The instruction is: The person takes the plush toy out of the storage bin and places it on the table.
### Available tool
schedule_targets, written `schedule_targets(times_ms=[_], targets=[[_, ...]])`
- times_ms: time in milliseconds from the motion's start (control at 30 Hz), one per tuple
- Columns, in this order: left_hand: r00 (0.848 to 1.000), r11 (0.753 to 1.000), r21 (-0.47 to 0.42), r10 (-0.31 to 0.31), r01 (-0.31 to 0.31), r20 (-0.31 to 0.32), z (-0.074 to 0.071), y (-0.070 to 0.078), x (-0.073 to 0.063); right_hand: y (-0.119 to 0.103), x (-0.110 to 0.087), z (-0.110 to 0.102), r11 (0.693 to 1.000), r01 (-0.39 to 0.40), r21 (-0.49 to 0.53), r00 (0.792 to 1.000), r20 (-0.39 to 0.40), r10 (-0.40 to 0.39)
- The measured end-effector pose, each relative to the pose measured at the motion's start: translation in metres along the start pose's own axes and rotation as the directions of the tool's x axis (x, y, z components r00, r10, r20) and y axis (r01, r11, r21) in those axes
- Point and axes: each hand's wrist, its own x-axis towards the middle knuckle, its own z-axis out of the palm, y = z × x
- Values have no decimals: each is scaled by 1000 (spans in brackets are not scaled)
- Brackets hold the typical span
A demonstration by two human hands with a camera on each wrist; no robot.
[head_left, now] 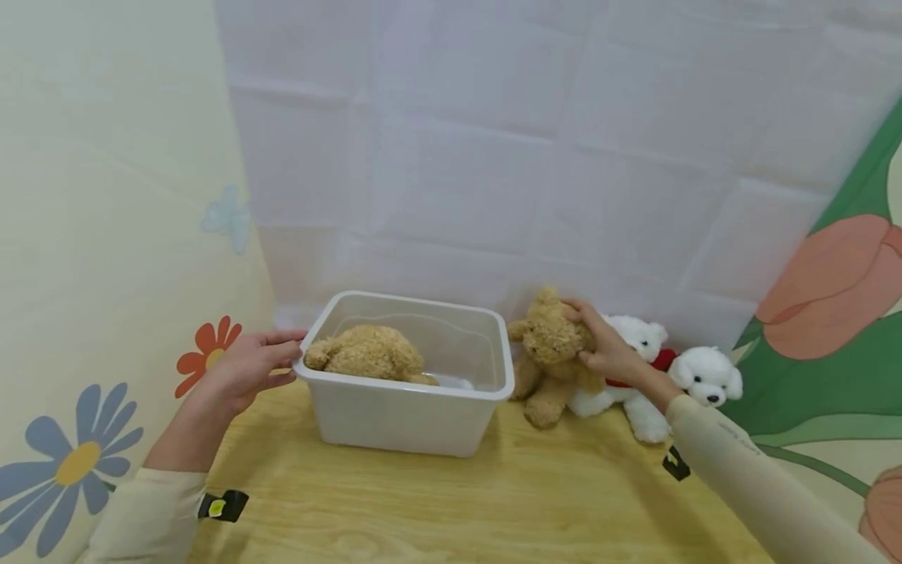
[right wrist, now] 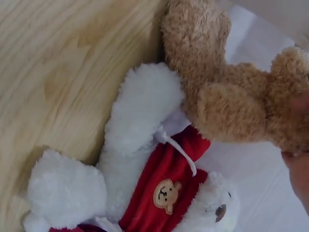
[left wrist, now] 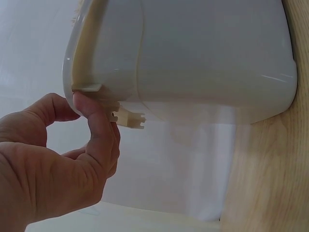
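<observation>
A white plastic bin [head_left: 402, 423] stands on the table, and inside it a curly tan plush toy [head_left: 373, 352] lies at the left end. My left hand [head_left: 247, 364] pinches the bin's left rim between thumb and fingers, as the left wrist view shows up close. Just right of the bin, a tan teddy bear [head_left: 553, 337] sits upright. My right hand [head_left: 611, 348] grips its head from the right side. In the right wrist view only part of that hand [right wrist: 299, 181] appears at the edge, against the bear's fur.
Beside the teddy bear sits a white plush bear [right wrist: 145, 101] in a red top [right wrist: 166, 188]. Further right is a white plush dog [head_left: 707, 376]. A white cloth [head_left: 451, 157] hangs behind the wooden table [head_left: 451, 509], with flower-patterned panels [head_left: 77, 462] at the sides.
</observation>
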Motion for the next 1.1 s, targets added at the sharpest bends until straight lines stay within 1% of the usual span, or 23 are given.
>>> schedule_targets(times_ms=[33, 100, 133, 200, 300, 367, 467, 567, 667, 767, 900, 967, 1100], targets=[[1000, 1000, 2, 1, -1, 1, 0, 0, 0, -3, -1, 1, 999, -39, 17, 999, 7, 38], [1000, 1000, 3, 1, -1, 5, 0, 0, 0, -8, -3, 5, 993, -119, 19, 993, -12, 119], [1000, 1000, 3, -1, 1, 7, 0, 0, 1, -9, -4, 8, 988, -151, 17, 988, -31, 151], [1000, 1000, 6, -3, 3, 8, 0, 0, 1, -11, -6, 14, 976, -219, 3, 972, -85, 218], [1000, 1000, 10, 3, -3, 2, -1, -1, 2, -12, -6, 22, 953, -302, -5, 938, -178, 296], [1000, 1000, 13, 4, -4, -4, -1, -1, 2, -13, -5, 26, 936, -351, 6, 911, -229, 343], [1000, 1000, 11, 5, -5, 0, -1, -2, 2, -16, -4, 27, 915, -400, 55, 875, -274, 399], [1000, 1000, 7, 6, -6, 7, -1, -2, 2, -19, -4, 20, 894, -434, 110, 844, -299, 446], [1000, 1000, 5, 6, -6, 8, -1, -5, 1, -19, -1, 10, 869, -461, 180, 814, -303, 495], [1000, 1000, 3, 7, -7, 4, -2, -5, 0, -17, 3, 1, 842, -487, 233, 797, -275, 538], [1000, 1000, 5, 6, -6, 0, -1, -3, 0, -12, 8, -4, 812, -523, 260, 790, -209, 576], [1000, 1000, 6, 8, -8, -1, -1, -2, 1, -5, 7, -3, 804, -531, 267, 790, -188, 584], [1000, 1000, 4, 15, -15, -2, 0, -2, 2, 10, 2, 4, 778, -543, 315, 778, -160, 608]])
